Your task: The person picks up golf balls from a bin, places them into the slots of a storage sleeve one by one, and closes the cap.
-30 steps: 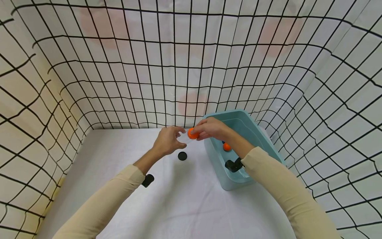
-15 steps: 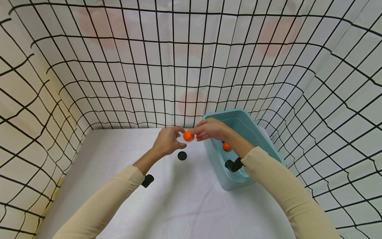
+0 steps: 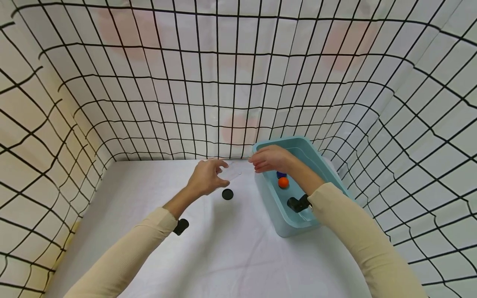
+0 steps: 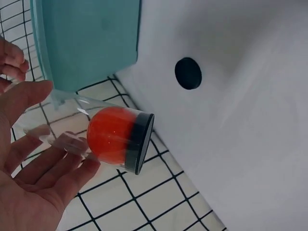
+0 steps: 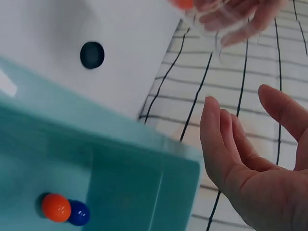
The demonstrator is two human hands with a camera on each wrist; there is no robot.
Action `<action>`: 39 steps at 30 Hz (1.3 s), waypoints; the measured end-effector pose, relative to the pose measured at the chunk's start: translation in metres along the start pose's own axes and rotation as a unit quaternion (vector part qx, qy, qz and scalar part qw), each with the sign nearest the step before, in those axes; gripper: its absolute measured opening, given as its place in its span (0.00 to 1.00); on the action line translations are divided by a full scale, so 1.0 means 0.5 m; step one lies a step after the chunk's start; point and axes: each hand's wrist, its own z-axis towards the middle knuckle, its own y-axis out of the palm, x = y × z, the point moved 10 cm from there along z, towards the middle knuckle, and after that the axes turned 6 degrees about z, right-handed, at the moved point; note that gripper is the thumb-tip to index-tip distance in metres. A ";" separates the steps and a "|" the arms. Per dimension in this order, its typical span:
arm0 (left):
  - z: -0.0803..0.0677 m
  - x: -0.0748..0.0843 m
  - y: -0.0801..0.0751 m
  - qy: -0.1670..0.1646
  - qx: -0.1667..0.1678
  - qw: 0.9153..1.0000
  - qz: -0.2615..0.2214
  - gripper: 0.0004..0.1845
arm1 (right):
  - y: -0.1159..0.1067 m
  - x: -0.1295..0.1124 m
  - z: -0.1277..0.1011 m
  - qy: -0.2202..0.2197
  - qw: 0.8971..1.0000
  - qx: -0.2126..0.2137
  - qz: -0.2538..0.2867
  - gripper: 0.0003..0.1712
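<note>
My left hand grips a clear plastic tube, held tilted above the table. An orange ball sits inside at the far end, against the tube's black end cap. From the head view that ball is hidden behind my left hand. My right hand holds nothing; its fingers are lightly bent, over the near-left rim of a teal bin. A round black lid lies on the table below the left hand.
Inside the bin, an orange ball and a dark blue ball lie side by side. Black grid netting surrounds the white-covered table at the back and sides.
The orange ball has left my right fingers and gone into the tube in my left hand. My right hand has drawn back a little to the right.
</note>
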 end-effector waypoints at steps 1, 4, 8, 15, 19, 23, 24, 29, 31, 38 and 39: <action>-0.001 -0.002 -0.001 0.000 0.000 1.000 0.001 0.25 | -0.010 0.005 0.003 0.003 1.000 0.008 0.006 0.25; -0.003 -0.010 -0.002 -0.005 0.000 1.000 0.002 0.26 | -0.040 0.024 0.014 0.005 0.999 0.030 0.019 0.24; -0.006 -0.021 -0.004 -0.012 -0.002 1.000 0.004 0.25 | -0.083 0.062 0.034 0.012 0.998 0.055 0.024 0.23; -0.011 -0.037 -0.008 -0.011 0.001 1.000 0.010 0.25 | -0.137 0.124 0.050 0.052 0.992 0.107 0.041 0.25; -0.015 -0.044 -0.009 -0.015 -0.001 1.000 0.010 0.25 | -0.157 0.163 0.053 0.085 0.987 0.130 0.044 0.27; -0.018 -0.051 -0.010 -0.017 0.000 1.000 0.011 0.25 | -0.174 0.203 0.058 0.106 0.986 0.129 0.028 0.27; -0.018 -0.052 -0.009 -0.017 0.001 1.000 0.012 0.25 | -0.176 0.211 0.059 0.109 0.985 0.128 0.026 0.27; -0.022 -0.059 -0.006 -0.019 0.002 1.000 0.015 0.25 | -0.191 0.245 0.056 0.131 0.982 0.135 0.025 0.26; -0.022 -0.061 -0.006 -0.018 0.003 1.000 0.015 0.25 | -0.198 0.257 0.054 0.140 0.979 0.145 0.028 0.25; -0.024 -0.068 -0.008 -0.022 0.004 1.000 0.013 0.25 | -0.211 0.292 0.065 0.165 0.973 0.156 0.032 0.28; -0.025 -0.069 -0.008 -0.023 0.004 1.000 0.013 0.25 | -0.213 0.297 0.068 0.169 0.972 0.159 0.034 0.29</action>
